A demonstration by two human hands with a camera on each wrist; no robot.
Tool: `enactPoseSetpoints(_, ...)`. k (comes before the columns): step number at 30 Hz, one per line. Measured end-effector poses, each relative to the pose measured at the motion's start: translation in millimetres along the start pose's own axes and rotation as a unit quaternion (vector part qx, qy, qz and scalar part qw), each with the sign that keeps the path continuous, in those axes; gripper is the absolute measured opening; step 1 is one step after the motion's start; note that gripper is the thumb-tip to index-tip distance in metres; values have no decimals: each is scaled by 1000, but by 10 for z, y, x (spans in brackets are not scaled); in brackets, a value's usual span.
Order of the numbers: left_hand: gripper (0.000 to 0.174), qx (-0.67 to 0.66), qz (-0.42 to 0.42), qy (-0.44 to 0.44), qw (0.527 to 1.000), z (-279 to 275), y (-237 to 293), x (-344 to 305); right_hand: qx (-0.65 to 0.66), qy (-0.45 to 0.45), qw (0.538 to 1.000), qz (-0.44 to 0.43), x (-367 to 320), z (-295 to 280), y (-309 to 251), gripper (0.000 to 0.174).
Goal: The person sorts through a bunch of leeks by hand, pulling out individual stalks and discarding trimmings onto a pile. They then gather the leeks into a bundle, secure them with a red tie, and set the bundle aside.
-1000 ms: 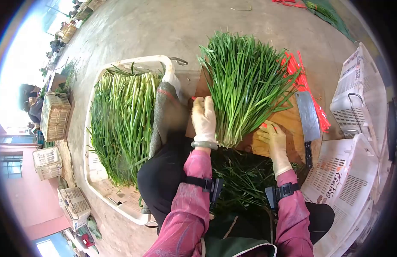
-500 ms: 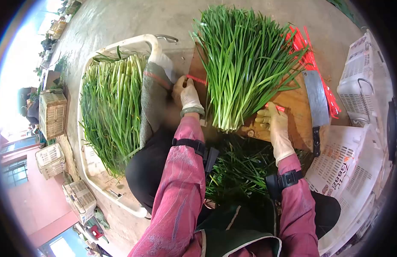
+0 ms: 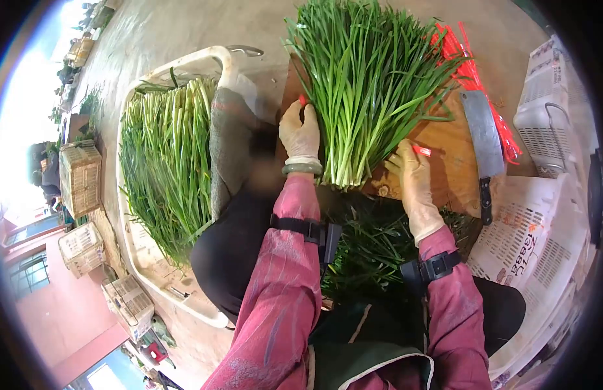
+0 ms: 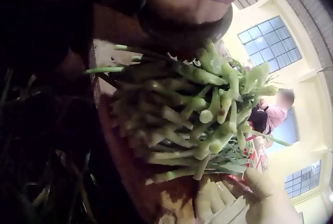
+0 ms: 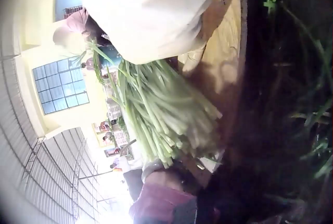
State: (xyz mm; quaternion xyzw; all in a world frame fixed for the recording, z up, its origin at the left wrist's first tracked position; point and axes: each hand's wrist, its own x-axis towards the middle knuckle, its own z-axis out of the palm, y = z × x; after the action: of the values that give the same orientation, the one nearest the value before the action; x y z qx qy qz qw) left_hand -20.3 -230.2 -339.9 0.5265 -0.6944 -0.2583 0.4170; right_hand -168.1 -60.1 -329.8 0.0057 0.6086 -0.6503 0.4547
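Note:
A large bunch of garlic chives [image 3: 369,84] lies on a wooden board [image 3: 454,140], its pale cut ends toward the person. At its left side, my gloved left hand [image 3: 300,135] pinches one end of a red plastic strap [image 3: 302,101] between thumb and fingers. On the right, my gloved right hand [image 3: 412,185] holds another red end, which sticks out past the fingers. Whatever strap runs between the hands is hidden beneath the bunch. The stalk ends [image 4: 208,114] fan out near the board in the left wrist view.
A cleaver [image 3: 480,133] and several red straps [image 3: 467,71] lie right of the bunch. Left of the person's knee stands a white crate [image 3: 174,70] full of chives, with grey cloth on its side. White crates [image 3: 529,221] stand at right. Loose leaves [image 3: 373,247] lie below the board.
My left hand swung out leftward with the strap end, showing more red, then came back against the bunch. My right hand still holds its end, with the fingers raised slightly. The head view has shifted.

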Motion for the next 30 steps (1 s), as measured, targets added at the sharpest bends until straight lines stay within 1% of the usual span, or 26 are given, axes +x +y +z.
enactPoseSetpoints(1,21,6,-36,-8,999,24,-6,-16,-9,-8,1000,-4,-13,28,-9,44)
enactPoseSetpoints(2,20,12,-70,-15,997,53,-12,-12,-15,14,1000,-1,-20,67,-23,44)
enactPoseSetpoints(3,20,-34,-104,-4,994,91,-15,-5,-16,18,1000,6,-18,102,-51,46)
enactPoseSetpoints(4,19,-115,-138,4,984,87,60,10,-17,22,1000,13,-12,126,-84,48)
enactPoseSetpoints(6,18,-272,-203,14,941,13,280,22,-10,64,995,77,-8,171,-159,47)
enactPoseSetpoints(7,17,-319,-279,27,905,34,387,24,-5,84,991,109,3,187,-201,47)
enactPoseSetpoints(8,15,-350,-263,34,898,58,464,17,-19,78,994,69,57,160,-161,46)
enactPoseSetpoints(10,16,-392,-291,19,872,1,688,-22,-53,65,996,-2,155,70,37,46)
enactPoseSetpoints(11,15,-409,-270,5,872,-28,697,-20,-126,125,984,-1,40,142,-118,42)
enactPoseSetpoints(12,14,-436,-314,-11,843,-52,711,-38,-97,129,986,-37,27,105,-73,47)
enactPoseSetpoints(14,15,-392,-353,-68,847,-63,591,-55,-14,70,997,35,19,21,-154,34)
enactPoseSetpoints(15,16,-389,-384,-100,831,-47,510,-51,-60,59,993,77,-37,-42,-285,37)
enactPoseSetpoints(16,17,-382,-384,-100,835,-40,489,-50,0,65,998,2,-14,51,-289,47)
enactPoseSetpoints(18,20,-371,-383,-100,840,-11,476,-52,19,-58,993,101,-189,107,-612,63)
enactPoseSetpoints(19,25,-370,-360,-116,849,-5,433,-49,32,-85,996,24,74,-27,-332,75)
enactPoseSetpoints(20,27,-348,-370,-116,853,-1,419,-31,-7,-73,997,14,43,26,-388,77)
enactPoseSetpoints(22,31,-301,-388,-118,863,-12,446,21,-87,-113,988,51,-43,114,-510,81)
enactPoseSetpoints(23,36,-282,-412,-138,856,-34,487,29,-120,-126,984,48,-8,122,-456,83)
enactPoseSetpoints(24,38,-318,-415,-150,839,-49,534,20,-158,-110,981,-2,62,136,-367,82)
enactPoseSetpoints(26,42,-387,-418,-171,804,-110,669,-14,-169,-110,979,-18,-23,262,-451,89)
enactPoseSetpoints(27,48,-416,-400,-180,796,-143,717,-23,-172,-100,980,-22,-48,303,-466,81)
enactPoseSetpoints(28,54,-455,-430,-200,754,-145,686,-2,-194,-86,977,-14,20,289,-406,77)
enactPoseSetpoints(30,59,-441,-398,-229,771,-200,761,48,-241,-58,969,-2,154,288,-337,70)
